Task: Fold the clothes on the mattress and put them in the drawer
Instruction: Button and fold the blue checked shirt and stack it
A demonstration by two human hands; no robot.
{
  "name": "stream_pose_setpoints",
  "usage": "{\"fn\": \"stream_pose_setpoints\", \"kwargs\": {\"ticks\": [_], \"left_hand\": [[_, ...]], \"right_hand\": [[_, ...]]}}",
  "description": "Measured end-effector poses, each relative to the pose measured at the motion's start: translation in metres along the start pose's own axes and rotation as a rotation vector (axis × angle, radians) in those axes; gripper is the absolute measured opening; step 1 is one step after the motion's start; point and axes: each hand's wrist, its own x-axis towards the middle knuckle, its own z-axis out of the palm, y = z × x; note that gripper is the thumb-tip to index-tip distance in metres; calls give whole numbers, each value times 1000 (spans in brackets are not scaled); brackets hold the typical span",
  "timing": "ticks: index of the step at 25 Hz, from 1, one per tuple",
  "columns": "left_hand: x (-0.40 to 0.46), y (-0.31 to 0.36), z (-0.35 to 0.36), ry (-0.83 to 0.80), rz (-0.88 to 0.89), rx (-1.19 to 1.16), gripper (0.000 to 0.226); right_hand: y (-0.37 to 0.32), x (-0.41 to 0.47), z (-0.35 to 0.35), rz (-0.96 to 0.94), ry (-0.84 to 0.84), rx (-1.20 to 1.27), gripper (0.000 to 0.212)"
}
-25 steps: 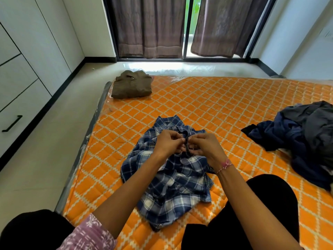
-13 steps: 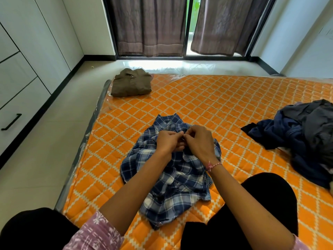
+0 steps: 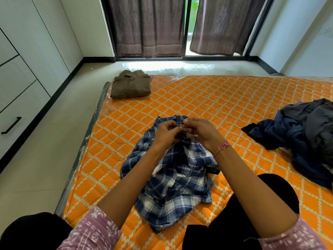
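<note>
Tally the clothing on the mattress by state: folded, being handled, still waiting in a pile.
Folded: 1, the brown shirt at the far corner of the mattress.
Being handled: 1, the blue plaid shirt, pinched near its collar by the left hand and right hand.
Waiting: 1 dark pile; its separate garments cannot be counted.
Total: 3 groups.

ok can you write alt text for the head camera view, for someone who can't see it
Seen from above, a person's left hand and right hand pinch the collar area of a crumpled blue plaid shirt lying on an orange quilted mattress. A folded brown shirt sits at the far left corner, a heap of dark clothes at right.
</note>
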Motion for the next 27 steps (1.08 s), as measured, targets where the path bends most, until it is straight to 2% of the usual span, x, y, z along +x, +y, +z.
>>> {"fn": "stream_pose_setpoints", "kwargs": {"ticks": [4,5,8,10,12,13,15,16,18,20,23,25,27], "left_hand": [[19,-1,-12,122,-185,-183,16],[21,-4,-14,120,-203,-182,17],[25,-8,-20,70,-216,-159,14],[27,-15,-30,70,-207,-95,18],[33,-34,-51,69,-131,326,23],[34,-46,-63,1,-105,611,23],[33,-69,-78,-220,-166,1064,27],[31,-77,-83,-283,-195,1223,28],[30,-82,-85,-250,-90,1424,19],[29,-73,-86,-137,108,1476,6],[13,-61,-87,-92,268,1515,14],[-6,-67,-83,-256,242,1436,20],[-26,-82,-78,-422,127,1165,26]], "right_hand": [[11,2,-20,-196,-119,-730,9],[18,0,-25,-217,-129,-835,7],[29,0,-30,-208,-201,-949,17],[35,3,-31,-157,-184,-1015,21],[43,5,-34,-89,-69,-906,22],[47,5,-36,-28,-22,-791,21],[52,2,-41,154,-27,-540,14],[54,1,-41,243,-65,-465,14],[56,-3,-42,303,-96,-513,18],[56,-7,-40,261,-35,-638,23],[60,-16,-33,212,4,-649,39],[67,-23,-24,219,6,-556,40],[78,-29,-12,268,-29,-383,37]]}}
